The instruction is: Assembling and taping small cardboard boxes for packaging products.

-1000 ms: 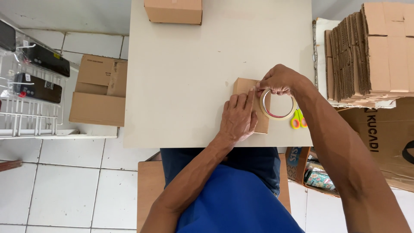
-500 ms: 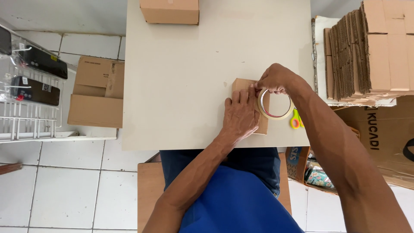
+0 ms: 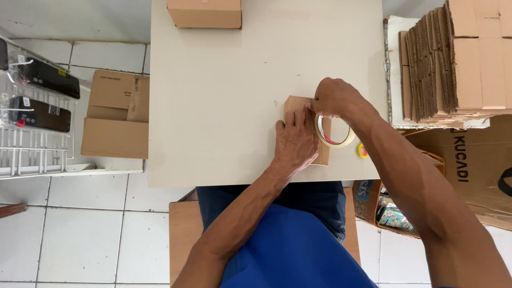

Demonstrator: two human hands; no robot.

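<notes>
The left hand (image 3: 295, 143) lay flat on the small brown cardboard box (image 3: 296, 103) near the table edge, and the right hand (image 3: 333, 97) pinched the pale round tape roll (image 3: 334, 131), best pulled straight and pressed smooth.

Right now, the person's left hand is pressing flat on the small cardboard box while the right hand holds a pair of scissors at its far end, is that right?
Not quite. The head view shows the left hand flat on the small cardboard box, but the right hand holds a roll of tape, not scissors, at its far end.
</notes>
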